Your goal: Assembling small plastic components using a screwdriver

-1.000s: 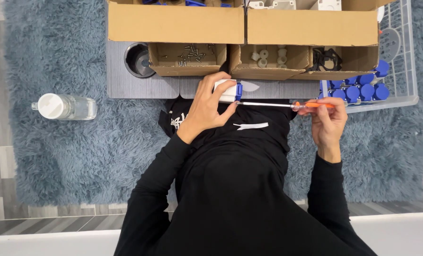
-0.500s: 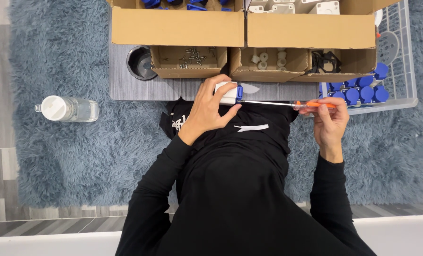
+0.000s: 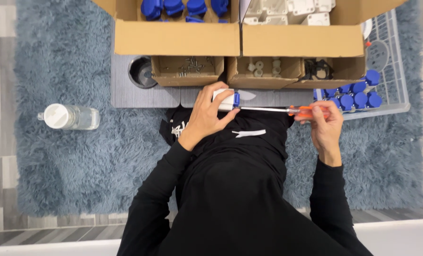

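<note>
My left hand (image 3: 207, 115) grips a small white box with a blue part (image 3: 228, 100) on its right end, held just above my lap. My right hand (image 3: 324, 124) holds the orange handle of a screwdriver (image 3: 302, 111). Its thin metal shaft runs level to the left, and the tip meets the blue end of the white box. Both sleeves are black.
Two large cardboard boxes sit ahead, one with blue parts (image 3: 173, 7), one with white housings (image 3: 292, 8). Smaller cartons hold screws (image 3: 189, 66) and small fittings (image 3: 261, 67). A wire basket (image 3: 387, 71) with blue-capped pieces stands right. A plastic bottle (image 3: 69, 116) lies left on the blue rug.
Both hands keep their grip and hardly move. The view has shifted slightly, so the boxes ahead show more of their insides.
</note>
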